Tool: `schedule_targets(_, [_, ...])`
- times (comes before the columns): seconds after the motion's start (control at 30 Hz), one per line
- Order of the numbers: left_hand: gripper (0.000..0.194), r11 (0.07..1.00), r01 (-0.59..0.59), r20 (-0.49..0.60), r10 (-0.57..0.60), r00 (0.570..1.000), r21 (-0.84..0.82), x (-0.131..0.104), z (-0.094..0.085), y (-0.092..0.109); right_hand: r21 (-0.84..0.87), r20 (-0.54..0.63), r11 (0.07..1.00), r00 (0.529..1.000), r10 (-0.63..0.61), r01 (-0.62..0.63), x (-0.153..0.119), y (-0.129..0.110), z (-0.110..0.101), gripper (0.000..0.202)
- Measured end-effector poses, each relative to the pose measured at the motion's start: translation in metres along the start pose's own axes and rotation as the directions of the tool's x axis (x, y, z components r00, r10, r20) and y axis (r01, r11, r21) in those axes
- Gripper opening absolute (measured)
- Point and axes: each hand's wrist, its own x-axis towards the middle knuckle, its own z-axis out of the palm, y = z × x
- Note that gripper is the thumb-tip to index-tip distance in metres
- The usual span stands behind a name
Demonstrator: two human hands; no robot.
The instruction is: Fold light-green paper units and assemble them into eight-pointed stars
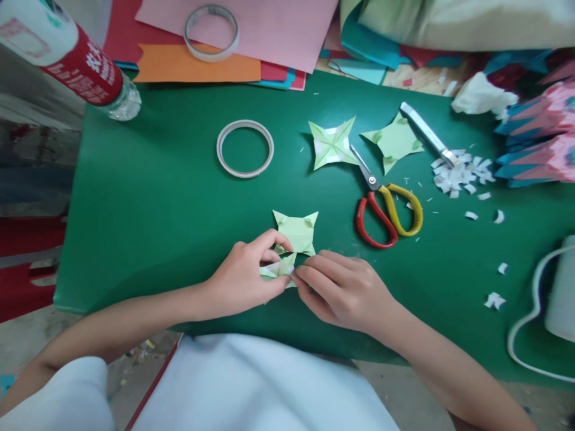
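Observation:
Near the table's front edge, my left hand (240,278) holds a light-green folded paper star (272,269) between thumb and fingers. White patches show on that star. My right hand (345,287) is closed in a pinch at the star's right edge; its fingertips hide what is between them, though a bit of white shows there. Just beyond the held piece lies a second green paper star (297,232) with curled corners, partly covered by my left fingers. Farther back are two more, one with white strips (332,143) and one with curled tips (395,142).
Scissors (372,182) with red and yellow handles lie right of centre. Tweezers (426,131) rest against white paper scraps (460,173). One tape roll (220,149) is on the green table (157,197), another (188,42) on coloured paper (269,30). A bottle (90,72) stands back left.

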Motion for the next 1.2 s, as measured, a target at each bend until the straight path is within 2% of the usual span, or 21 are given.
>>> schedule_targets(0.23, [0.029,1.0,0.008,0.005,-0.008,1.0,0.006,0.0,0.001,0.0,-0.186,-0.017,0.981,0.998,-0.063,0.059,-0.002,-0.005,-0.002,0.014])
schedule_targets(0.43, [0.029,1.0,0.0,-0.007,0.0,1.0,0.031,0.001,0.0,0.001,-0.181,-0.023,0.98,0.996,-0.084,0.078,-0.001,-0.005,-0.003,0.018])
schedule_targets(0.6, [0.028,0.999,0.0,0.004,0.0,1.0,0.034,0.0,0.0,0.001,-0.213,-0.015,0.971,0.994,-0.111,0.106,-0.001,-0.005,-0.004,0.012])
schedule_targets(0.9, [0.028,1.0,0.013,0.008,-0.013,1.0,0.021,0.0,-0.001,-0.001,-0.272,0.032,0.935,0.973,-0.228,0.228,0.0,-0.002,-0.008,0.01])
schedule_targets(1.2, [0.029,1.0,0.021,0.01,-0.021,1.0,0.007,0.0,-0.002,-0.001,-0.234,0.006,0.96,0.987,-0.16,0.157,0.001,0.005,-0.015,0.014])
